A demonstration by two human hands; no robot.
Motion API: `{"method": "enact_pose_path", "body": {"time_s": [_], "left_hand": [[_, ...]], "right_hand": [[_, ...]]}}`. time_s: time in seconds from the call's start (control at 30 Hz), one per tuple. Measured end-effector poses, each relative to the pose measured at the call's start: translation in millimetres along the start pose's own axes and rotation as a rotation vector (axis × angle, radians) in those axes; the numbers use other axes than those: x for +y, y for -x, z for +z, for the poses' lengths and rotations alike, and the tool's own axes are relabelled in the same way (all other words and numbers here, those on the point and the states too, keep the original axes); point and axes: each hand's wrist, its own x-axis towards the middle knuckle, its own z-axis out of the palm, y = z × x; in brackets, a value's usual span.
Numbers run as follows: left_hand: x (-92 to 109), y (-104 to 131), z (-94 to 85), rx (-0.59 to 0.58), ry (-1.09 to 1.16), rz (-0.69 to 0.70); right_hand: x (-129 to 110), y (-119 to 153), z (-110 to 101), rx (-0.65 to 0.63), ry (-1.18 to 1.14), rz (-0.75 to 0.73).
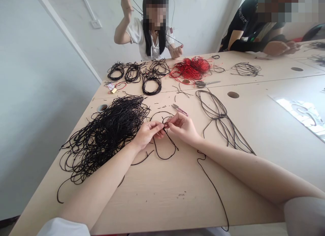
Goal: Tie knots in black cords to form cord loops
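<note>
In the middle of the head view, my left hand [150, 132] and my right hand [183, 127] meet fingertip to fingertip, both closed on a thin black cord [164, 158]. A loop of this cord hangs below my fingers onto the table, and another part curves above them. Between the fingertips shows a small dark reddish bit, too small to make out. Just beyond my right hand lies a pair of thread snips [179, 110]. A large heap of black cords [109, 134] spreads beside my left hand and forearm.
Tied black cords [220, 117] lie right on the table [162, 202]. Behind are coiled black cords [151, 84], a red cord pile [191, 68] and scissors [207, 84]. A round hole [233, 94] pierces the tabletop. One person [148, 29] sits opposite, stretching cord; another [248, 26] works at far right.
</note>
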Motion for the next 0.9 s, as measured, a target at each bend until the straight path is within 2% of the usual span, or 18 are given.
{"method": "enact_pose_path", "body": {"time_s": [0.23,0.37,0.47,0.57,0.8,0.9], "left_hand": [[0.2,-0.4,0.2,0.038,0.002,0.002],[-0.4,-1.0,0.5,0.021,-0.004,0.01],[-1.3,-1.4,1.2,-0.011,-0.043,-0.005],[-1.4,-1.3,1.6,-0.024,-0.072,-0.018],[0.7,-1.4,-0.2,0.033,0.035,-0.006],[1.1,-1.7,-0.4,0.034,0.05,-0.01]], "right_hand": [[5.5,-2.7,-1.9,-0.001,0.031,0.046],[2.6,-2.5,-1.7,0.005,-0.09,0.028],[1.5,-4.0,-2.3,-0.046,-0.183,0.123],[3.2,-5.9,-2.9,-0.032,-0.188,0.195],[9.9,-5.3,-2.3,-0.026,-0.038,0.127],[8.9,-4.6,-2.5,-0.029,0.044,0.053]]}}
